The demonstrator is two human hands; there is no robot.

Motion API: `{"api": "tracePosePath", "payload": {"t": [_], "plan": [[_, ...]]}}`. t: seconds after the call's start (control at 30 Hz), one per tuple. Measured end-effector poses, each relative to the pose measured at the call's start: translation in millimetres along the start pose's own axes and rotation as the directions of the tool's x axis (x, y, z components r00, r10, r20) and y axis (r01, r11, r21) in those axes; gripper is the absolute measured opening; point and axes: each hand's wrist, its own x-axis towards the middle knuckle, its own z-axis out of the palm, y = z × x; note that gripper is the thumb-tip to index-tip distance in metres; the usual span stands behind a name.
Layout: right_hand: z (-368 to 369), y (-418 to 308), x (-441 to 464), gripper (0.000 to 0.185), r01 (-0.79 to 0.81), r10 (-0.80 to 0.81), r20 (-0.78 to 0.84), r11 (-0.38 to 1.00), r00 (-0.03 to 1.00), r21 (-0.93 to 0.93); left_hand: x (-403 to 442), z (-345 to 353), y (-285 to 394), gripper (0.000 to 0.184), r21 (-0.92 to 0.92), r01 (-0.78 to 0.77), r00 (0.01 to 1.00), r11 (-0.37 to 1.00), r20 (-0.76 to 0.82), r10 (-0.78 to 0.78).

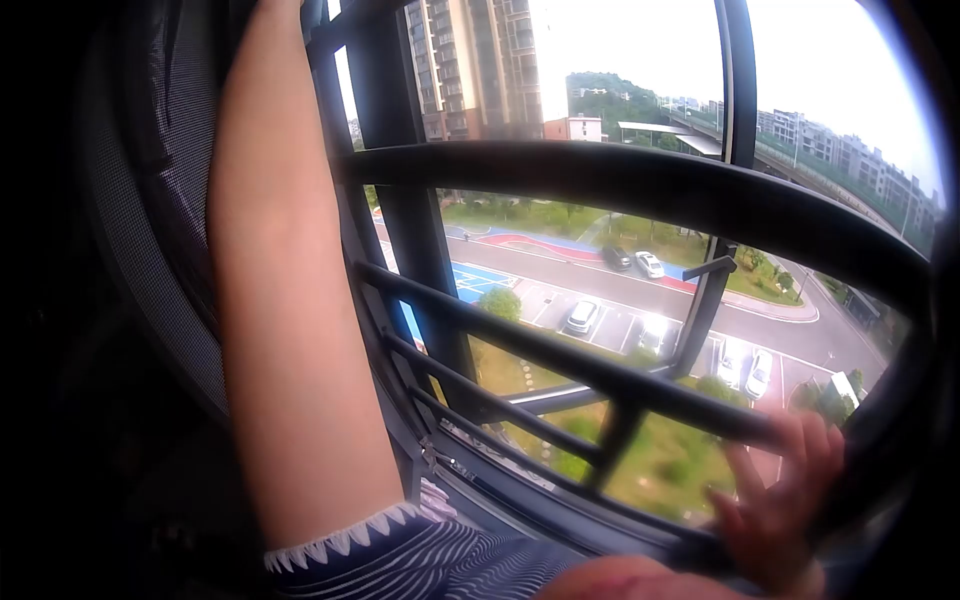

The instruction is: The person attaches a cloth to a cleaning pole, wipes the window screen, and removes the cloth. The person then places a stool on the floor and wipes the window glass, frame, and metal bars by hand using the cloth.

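Note:
My left arm (285, 280) stretches straight up the left side from a dark striped sleeve (400, 560) with white zigzag trim. The hand at its end lies beyond the top edge, out of view. At the lower right, my right hand (785, 490) is slightly blurred, its fingers loosely bent and spread, the thumb side apart. The fingertips overlap the right end of a black railing bar (560, 345); whether they touch it I cannot tell. Nothing shows in the palm. Behind the railing, a window sash (738, 90) stands tilted outward, with a stay bar (700, 310) below.
A thicker black rail (600, 185) crosses above. Dark mesh screen (165, 250) hangs left of my arm. The window track (500, 495) runs along the bottom. Far below outside are parked cars (582, 316), a road and lawns; a tall building (480, 70) rises beyond.

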Motion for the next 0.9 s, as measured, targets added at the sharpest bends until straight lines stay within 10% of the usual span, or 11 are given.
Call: {"api": "tracePosePath", "payload": {"t": [0.2,0.3,0.33,0.37,0.47,0.57,0.63,0.8,0.9], "plan": [[0,-4,-7,0.045,0.019,-0.019,-0.001,1.000,1.000,0.004,-53,-29,21,0.023,-0.172,0.280,0.960,0.944,0.030,-0.279],[1,-8,-7,0.040,-0.016,0.016,0.007,0.999,1.000,0.043,-79,-39,20,0.022,0.042,0.230,0.964,0.972,0.127,-0.234],[0,-8,-8,0.038,-0.026,0.025,0.016,0.997,1.000,0.073,-77,-30,1,0.022,0.160,-0.014,0.994,0.987,0.107,-0.003],[-2,-8,-8,0.037,-0.034,0.032,0.027,0.994,0.999,0.104,-37,-10,-68,0.024,0.142,-0.051,0.994,0.989,-0.084,0.064],[5,-9,-9,0.037,-0.025,0.031,-0.031,0.982,0.999,0.189,-75,-22,-69,0.036,0.480,-0.169,0.980,0.861,0.179,0.092],[4,-11,-11,0.042,-0.014,0.033,-0.080,0.975,0.996,0.224,-98,-28,-83,0.031,-0.247,0.143,0.987,0.958,0.109,-0.120],[5,-13,-13,0.042,-0.014,0.035,-0.087,0.973,0.996,0.231,-124,-41,-65,0.028,-0.363,0.214,0.977,0.907,0.064,-0.205],[9,-16,-15,0.040,-0.025,0.046,-0.090,0.974,0.995,0.226,-242,-38,-21,0.026,0.072,0.361,0.930,0.930,0.040,-0.365],[10,-17,-14,0.039,-0.030,0.049,-0.088,0.977,0.995,0.213,-231,-20,-42,0.025,-0.058,0.468,0.883,0.882,0.078,-0.463]]}}
